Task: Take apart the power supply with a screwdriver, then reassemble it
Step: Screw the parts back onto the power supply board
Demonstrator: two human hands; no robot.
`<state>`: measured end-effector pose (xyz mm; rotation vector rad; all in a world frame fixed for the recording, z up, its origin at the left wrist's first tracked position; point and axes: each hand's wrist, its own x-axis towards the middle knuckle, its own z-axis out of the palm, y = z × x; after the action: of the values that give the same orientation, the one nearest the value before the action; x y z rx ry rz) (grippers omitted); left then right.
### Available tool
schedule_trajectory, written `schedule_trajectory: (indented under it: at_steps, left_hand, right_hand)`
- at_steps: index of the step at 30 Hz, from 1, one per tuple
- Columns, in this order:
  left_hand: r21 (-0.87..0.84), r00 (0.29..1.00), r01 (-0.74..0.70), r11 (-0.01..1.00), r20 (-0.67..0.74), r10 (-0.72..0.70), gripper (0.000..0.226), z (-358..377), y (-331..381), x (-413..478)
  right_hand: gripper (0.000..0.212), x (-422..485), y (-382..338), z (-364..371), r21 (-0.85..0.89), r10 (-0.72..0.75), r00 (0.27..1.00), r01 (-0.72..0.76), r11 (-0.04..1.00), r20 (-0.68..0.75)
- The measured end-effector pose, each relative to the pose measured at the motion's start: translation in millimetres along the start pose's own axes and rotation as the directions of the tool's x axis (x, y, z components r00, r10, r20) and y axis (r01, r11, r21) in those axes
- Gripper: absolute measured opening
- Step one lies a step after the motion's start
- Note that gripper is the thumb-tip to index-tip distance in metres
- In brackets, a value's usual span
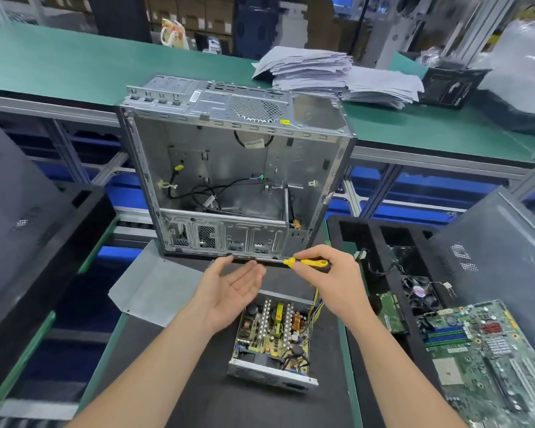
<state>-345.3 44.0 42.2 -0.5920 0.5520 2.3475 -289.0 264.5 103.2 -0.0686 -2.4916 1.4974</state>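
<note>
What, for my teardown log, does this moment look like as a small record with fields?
power supply: cover off, circuit board exposed, lying on the dark mat
left hand: open, palm up, holds nothing
right hand: grips the screwdriver by its yellow handle, tip pointing left
grey metal sheet: lies flat, left of the power supply
computer case: side open, stands behind the hands
motherboard: lies at the right

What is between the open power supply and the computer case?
In the head view, both hands: the left hand open, palm up, the right hand gripping a screwdriver.
</note>
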Motion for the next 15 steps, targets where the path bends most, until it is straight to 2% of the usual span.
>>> schedule_trajectory:
  at_steps: [2,3,4,6,7,8,9,12,15]
  left_hand:
    - [0.096,0.999,-0.020,0.995,-0.035,0.023,0.043,-8,0,0]
    - [0.228,0.994,-0.052,0.972,-0.079,0.071,0.040,-12,-1,1]
    - [0.410,0.980,-0.086,0.908,-0.127,0.151,0.035,-17,-3,1]
    - [0.745,0.916,-0.122,0.655,-0.169,0.363,0.022,-29,-9,0]
    - [0.847,0.882,-0.119,0.518,-0.149,0.447,0.018,-36,-12,-1]
    - [0.907,0.864,-0.102,0.408,-0.123,0.489,0.016,-44,-15,-3]
    - [0.938,0.864,-0.073,0.340,-0.111,0.490,0.015,-51,-17,-5]
    - [0.961,0.908,-0.013,0.275,-0.104,0.405,0.016,-64,-23,-11]
    - [0.974,0.922,-0.050,0.220,-0.040,0.386,0.022,-65,-22,-13]
  right_hand:
    - [0.014,0,0,-2,0.022,0.014,1.000,-0.014,1.000,0.002]
    - [0.013,0,0,-4,0.020,0.017,1.000,-0.017,1.000,0.002]
    - [0.013,0,0,-5,0.012,0.022,1.000,-0.022,1.000,0.003]
    - [0.011,1,1,-7,-0.003,0.045,0.999,-0.045,0.999,0.000]
    - [0.011,1,1,-9,-0.003,0.057,0.998,-0.057,0.998,-0.003]
    - [0.011,1,1,-10,0.001,0.065,0.998,-0.065,0.998,-0.004]
    - [0.011,1,1,-11,0.006,0.069,0.998,-0.069,0.998,-0.005]
    - [0.011,0,2,-12,0.002,0.076,0.997,-0.076,0.997,0.003]
    - [0.011,-1,2,-12,-0.026,0.084,0.996,-0.084,0.996,0.010]
